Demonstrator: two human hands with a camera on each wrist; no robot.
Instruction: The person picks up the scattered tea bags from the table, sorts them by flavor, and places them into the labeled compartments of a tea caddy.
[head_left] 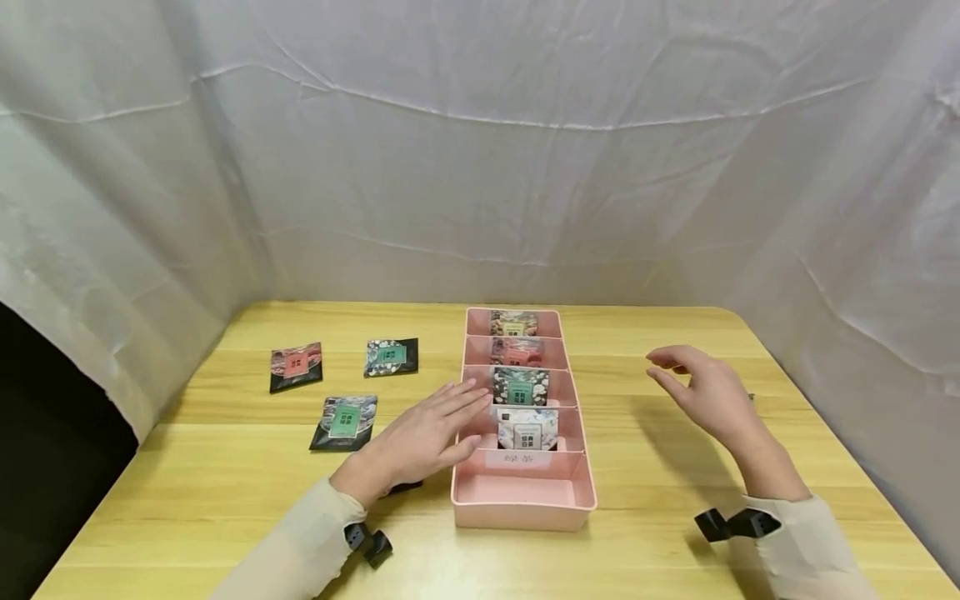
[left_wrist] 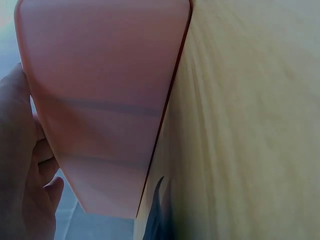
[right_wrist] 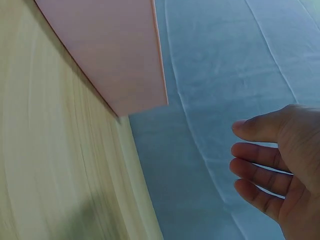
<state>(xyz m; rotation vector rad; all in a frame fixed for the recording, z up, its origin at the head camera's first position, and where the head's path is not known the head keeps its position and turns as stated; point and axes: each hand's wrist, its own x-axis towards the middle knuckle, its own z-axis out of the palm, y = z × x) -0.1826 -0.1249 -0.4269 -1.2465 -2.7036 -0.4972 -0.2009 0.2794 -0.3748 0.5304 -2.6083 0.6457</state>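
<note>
My left hand (head_left: 423, 437) rests its nearly straight fingers on the left rim of a long pink divided box (head_left: 521, 517). In the left wrist view, the fingers lie along the rim of the box's side wall (left_wrist: 107, 85). The box's rear compartments hold upright tea sachets: a yellow-labelled sachet (head_left: 513, 323), a red sachet (head_left: 516, 352), a green-labelled sachet (head_left: 520, 387) and a white sachet (head_left: 527, 429). A handwritten label (head_left: 517, 458) marks the front divider. Right of the box, my right hand (head_left: 708, 396) hovers above the table, fingers loosely bent and holding nothing.
Left of the box lie a red sachet (head_left: 296, 367), a green-and-white sachet (head_left: 392, 357) and a dark green-labelled sachet (head_left: 345, 422). Another dark packet (head_left: 405, 487) is mostly hidden by my left wrist. A pale curtain (head_left: 495, 183) hangs around the wooden table (head_left: 645, 550).
</note>
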